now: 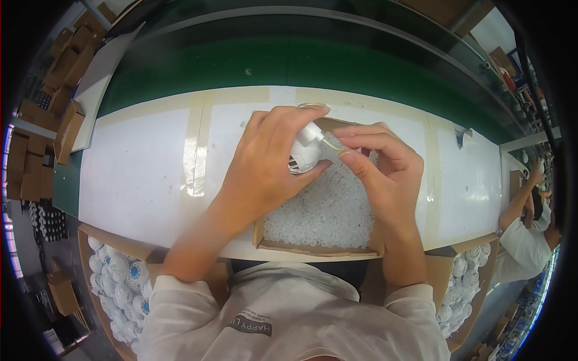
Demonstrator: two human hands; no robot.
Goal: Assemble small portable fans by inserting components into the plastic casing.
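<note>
My left hand (pixel 265 144) is wrapped round a white rounded plastic housing (pixel 306 157) with dark slots and a short white neck (pixel 309 133). A thin pale wire (pixel 333 146) comes out at the neck, and my right hand (pixel 391 165) pinches its end between thumb and fingers. Whether a small clear piece is also in that pinch, I cannot tell. Both hands are above a shallow cardboard tray (pixel 313 248) full of small clear plastic rings (pixel 319 210).
A carton (pixel 90 265) of white rounded housings, some with blue centres, stands at lower left. Another carton (pixel 481 289) of them is at lower right. Beyond the white taped tabletop (pixel 144 156) runs a green belt (pixel 241 66). At far right another person (pixel 524 246) works.
</note>
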